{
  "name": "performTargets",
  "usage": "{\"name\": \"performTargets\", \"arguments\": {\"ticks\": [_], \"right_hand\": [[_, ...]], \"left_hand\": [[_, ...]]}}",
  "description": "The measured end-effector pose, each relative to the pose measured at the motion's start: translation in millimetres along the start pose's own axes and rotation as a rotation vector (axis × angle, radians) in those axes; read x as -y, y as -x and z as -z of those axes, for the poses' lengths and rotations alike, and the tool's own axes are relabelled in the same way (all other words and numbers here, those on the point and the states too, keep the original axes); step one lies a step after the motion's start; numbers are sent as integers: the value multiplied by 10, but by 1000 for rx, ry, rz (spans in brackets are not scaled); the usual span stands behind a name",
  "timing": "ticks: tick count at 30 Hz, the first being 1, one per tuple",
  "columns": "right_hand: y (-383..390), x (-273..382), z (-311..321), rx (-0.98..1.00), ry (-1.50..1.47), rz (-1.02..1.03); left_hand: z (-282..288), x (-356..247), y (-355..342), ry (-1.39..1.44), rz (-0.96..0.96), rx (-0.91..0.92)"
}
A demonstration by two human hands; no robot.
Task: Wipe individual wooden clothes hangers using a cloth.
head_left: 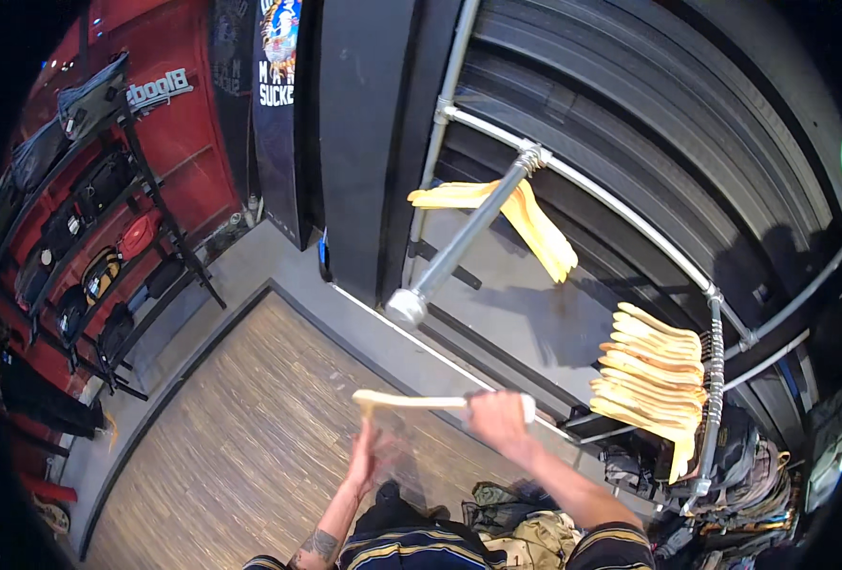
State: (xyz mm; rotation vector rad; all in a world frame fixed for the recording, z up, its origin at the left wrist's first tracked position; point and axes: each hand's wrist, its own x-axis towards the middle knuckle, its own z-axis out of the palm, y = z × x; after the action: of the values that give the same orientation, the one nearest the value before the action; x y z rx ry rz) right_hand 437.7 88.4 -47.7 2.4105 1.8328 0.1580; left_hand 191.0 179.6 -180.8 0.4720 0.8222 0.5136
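Observation:
A pale wooden hanger (411, 400) is held level in front of me. My right hand (499, 418) is closed around it near its right end, where a whitish tip sticks out past the fist. My left hand (373, 454) is raised just below the hanger's left end, fingers stretched upward and partly blurred. Whether those fingertips touch the wood I cannot tell. Close to my body, a tan garment (546, 540) and an olive camouflage-like garment (497, 505) lie heaped, low in the picture.
Several wooden hangers (649, 370) hang on a metal rail at right. More hangers (535, 228) hang from a pipe (454, 249) jutting toward me. Packed clothes (749, 475) fill the lower right. A shelf rack with bags (103, 275) stands at left beyond the wood floor (250, 427).

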Motion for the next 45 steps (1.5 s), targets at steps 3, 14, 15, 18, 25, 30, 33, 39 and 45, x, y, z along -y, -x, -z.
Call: {"name": "performTargets", "arguments": {"ticks": [3, 14, 15, 18, 25, 30, 33, 39, 45], "right_hand": [[594, 316, 69, 144, -207, 61], [2184, 293, 215, 168, -1712, -444], [2306, 305, 288, 164, -1722, -432], [2668, 564, 678, -227, -2061, -331], [3149, 1143, 186, -530, -1105, 57], [3083, 947, 337, -735, -1442, -60], [3006, 807, 337, -829, -1430, -195], [3255, 1016, 623, -518, -2366, -494], [3698, 1377, 540, -311, -2151, -271]], "left_hand": [[155, 17, -30, 62, -168, -251], [-12, 463, 716, 30, -274, -163], [-30, 556, 799, 23, -286, -165], [-160, 878, 1039, -210, -241, -169], [-1021, 1412, 2458, -190, -12, 269], [-1269, 1533, 2801, -827, -438, 154], [-1506, 1541, 2944, -1025, -757, 164], [-1573, 1597, 3179, -1093, -982, 130], [-1583, 1389, 3231, -1019, -1116, -80]]}}
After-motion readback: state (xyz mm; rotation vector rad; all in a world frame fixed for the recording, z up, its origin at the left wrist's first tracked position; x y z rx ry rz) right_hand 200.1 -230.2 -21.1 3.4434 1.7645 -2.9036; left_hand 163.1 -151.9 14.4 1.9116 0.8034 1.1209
